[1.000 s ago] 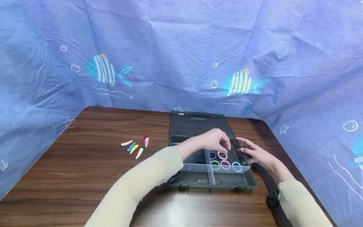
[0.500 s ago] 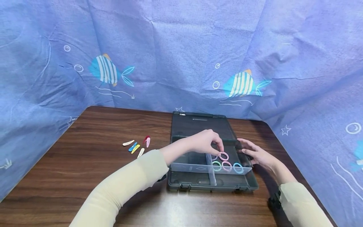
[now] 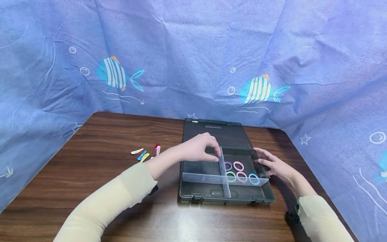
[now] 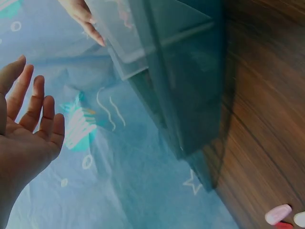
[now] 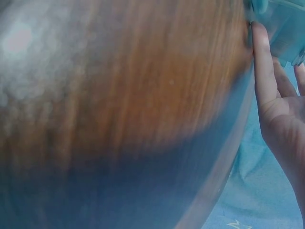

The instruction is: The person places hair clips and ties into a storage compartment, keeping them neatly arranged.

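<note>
A dark translucent organizer box [image 3: 205,199] lies with its lid [image 3: 217,134] laid back behind it. Clear dividers [image 3: 208,178] split it into compartments. Several hair ties [image 3: 238,166], purple, pink, green and blue, lie in the back right one. Over the back left compartment, beside the upright divider, my left hand [image 3: 198,148] hovers with relaxed fingers and nothing between them. The left wrist view shows those fingers [image 4: 35,105] loosely bent. My right hand [image 3: 278,166] rests at the box's right wall, its fingers [image 5: 262,57] extended along it in the right wrist view.
Several snap hair clips [image 3: 142,155] in white, blue, yellow, red and pink lie on the brown wooden table [image 3: 75,174], left of the box. A blue curtain [image 3: 187,50] with fish prints hangs behind and beside the table.
My left hand has drawn away leftward from the pink hair tie, which stays in the right compartment. The right hand has kept its place at the box's side.
</note>
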`<action>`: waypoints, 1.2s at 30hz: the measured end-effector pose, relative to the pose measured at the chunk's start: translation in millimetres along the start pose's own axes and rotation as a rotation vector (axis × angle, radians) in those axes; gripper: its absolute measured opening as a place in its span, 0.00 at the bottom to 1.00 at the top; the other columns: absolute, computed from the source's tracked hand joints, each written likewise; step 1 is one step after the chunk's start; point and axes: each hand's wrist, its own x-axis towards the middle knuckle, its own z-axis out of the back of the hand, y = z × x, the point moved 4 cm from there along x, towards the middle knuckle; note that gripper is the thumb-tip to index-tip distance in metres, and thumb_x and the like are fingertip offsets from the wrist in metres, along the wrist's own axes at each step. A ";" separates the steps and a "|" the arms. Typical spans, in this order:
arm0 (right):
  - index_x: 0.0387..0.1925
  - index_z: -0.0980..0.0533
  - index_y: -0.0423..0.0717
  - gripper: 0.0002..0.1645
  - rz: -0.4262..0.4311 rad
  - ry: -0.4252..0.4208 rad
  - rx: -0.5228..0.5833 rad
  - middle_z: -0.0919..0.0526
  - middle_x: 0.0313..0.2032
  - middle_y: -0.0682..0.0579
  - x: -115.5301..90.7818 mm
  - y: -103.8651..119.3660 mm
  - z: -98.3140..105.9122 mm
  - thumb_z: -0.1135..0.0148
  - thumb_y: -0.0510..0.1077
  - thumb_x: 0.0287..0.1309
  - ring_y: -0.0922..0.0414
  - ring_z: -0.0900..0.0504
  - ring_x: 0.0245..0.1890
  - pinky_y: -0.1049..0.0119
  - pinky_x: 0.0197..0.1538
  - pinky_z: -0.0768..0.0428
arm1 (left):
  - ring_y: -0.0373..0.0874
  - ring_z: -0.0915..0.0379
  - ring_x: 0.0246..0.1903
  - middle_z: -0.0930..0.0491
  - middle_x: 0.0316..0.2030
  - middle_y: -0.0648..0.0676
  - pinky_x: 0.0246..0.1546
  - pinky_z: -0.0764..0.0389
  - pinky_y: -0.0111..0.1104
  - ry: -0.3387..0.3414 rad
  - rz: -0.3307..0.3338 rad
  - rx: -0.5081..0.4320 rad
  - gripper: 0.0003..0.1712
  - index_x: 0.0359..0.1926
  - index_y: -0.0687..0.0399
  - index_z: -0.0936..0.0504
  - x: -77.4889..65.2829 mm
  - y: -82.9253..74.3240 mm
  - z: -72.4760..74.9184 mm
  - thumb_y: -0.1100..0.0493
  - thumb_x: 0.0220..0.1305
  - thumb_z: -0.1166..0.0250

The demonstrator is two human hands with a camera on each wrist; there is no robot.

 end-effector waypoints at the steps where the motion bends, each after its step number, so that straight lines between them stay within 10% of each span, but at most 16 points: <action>1: 0.73 0.56 0.53 0.35 -0.001 0.000 -0.003 0.49 0.69 0.36 0.0 -0.2 0.0 0.55 0.46 0.71 0.68 0.29 0.54 0.47 0.45 0.21 | 0.40 0.33 0.45 0.20 0.38 0.41 0.50 0.33 0.33 -0.014 -0.001 0.011 0.08 0.37 0.46 0.15 -4.0 1.3 1.9 0.51 0.55 0.31; 17: 0.72 0.52 0.49 0.35 0.009 -0.043 -0.073 0.50 0.70 0.38 2.5 5.5 -0.2 0.52 0.47 0.69 0.46 0.34 0.63 0.48 0.48 0.22 | 0.37 0.31 0.45 0.20 0.39 0.40 0.49 0.30 0.34 -0.200 -0.034 0.023 0.09 0.38 0.42 0.16 -78.1 38.7 38.8 0.53 0.53 0.29; 36: 0.71 0.47 0.49 0.37 0.007 -0.134 -0.128 0.41 0.66 0.36 3.7 8.3 2.7 0.45 0.48 0.65 0.55 0.25 0.54 0.49 0.46 0.21 | 0.42 0.32 0.51 0.20 0.46 0.45 0.49 0.32 0.40 -0.293 0.289 0.019 0.19 0.47 0.45 0.19 -166.9 113.5 79.0 0.54 0.53 0.29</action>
